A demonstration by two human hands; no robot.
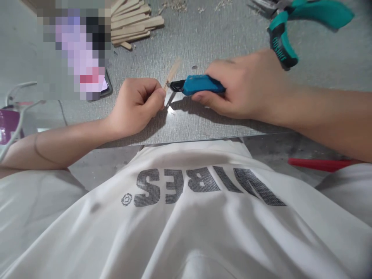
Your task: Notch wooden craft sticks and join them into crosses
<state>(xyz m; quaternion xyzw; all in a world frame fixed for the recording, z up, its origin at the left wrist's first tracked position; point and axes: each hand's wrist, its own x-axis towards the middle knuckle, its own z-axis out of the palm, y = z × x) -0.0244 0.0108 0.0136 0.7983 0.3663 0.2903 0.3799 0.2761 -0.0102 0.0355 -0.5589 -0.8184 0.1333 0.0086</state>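
My left hand (142, 102) pinches a thin wooden craft stick (173, 71) between thumb and curled fingers. The stick points up and away from me, and its far end is blurred. Wrapped in my right hand (247, 85) is a blue utility knife (200, 84) with a black tip section. The knife lies roughly level, pointing left, with its blade end at the stick just above my left thumb. Whether the blade cuts into the wood I cannot make out. Both hands are over the grey textured table (200, 124), close to its front edge.
A pile of wooden craft sticks (130, 23) lies at the back left, beside a phone (106, 83) partly covered by blurring. Wood shavings (176, 5) are scattered at the back. Teal-handled pliers (285, 35) rest behind my right hand. A white cable (20, 120) runs at the left.
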